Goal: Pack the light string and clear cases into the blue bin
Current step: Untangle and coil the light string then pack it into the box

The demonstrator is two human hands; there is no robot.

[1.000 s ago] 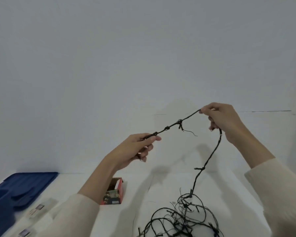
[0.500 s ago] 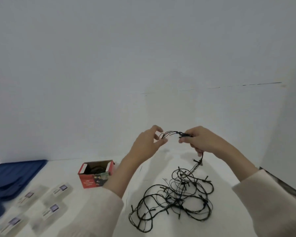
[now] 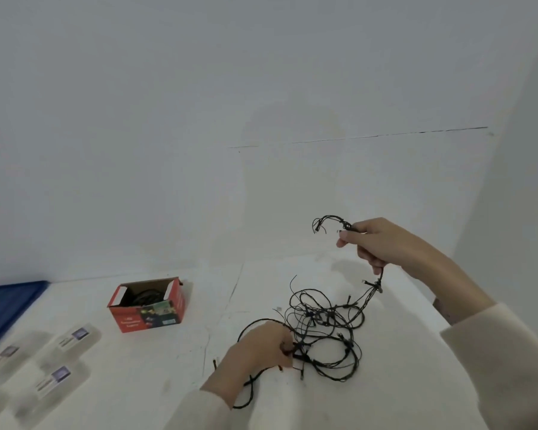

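Note:
A black light string lies tangled on the white table, right of centre. My right hand is raised above the table and grips one end of the string, with a small folded loop sticking out to the left. My left hand is down on the table at the tangle's left side and pinches a strand there. Several clear cases with small labels lie at the lower left. A blue bin part shows at the left edge.
A red cardboard box, open on top with a dark coil inside, stands on the table left of the tangle. A white wall rises behind the table and on the right side.
My left hand let go of the string's end and dropped to the tangle on the table. My right hand kept the folded end and moved up and to the right.

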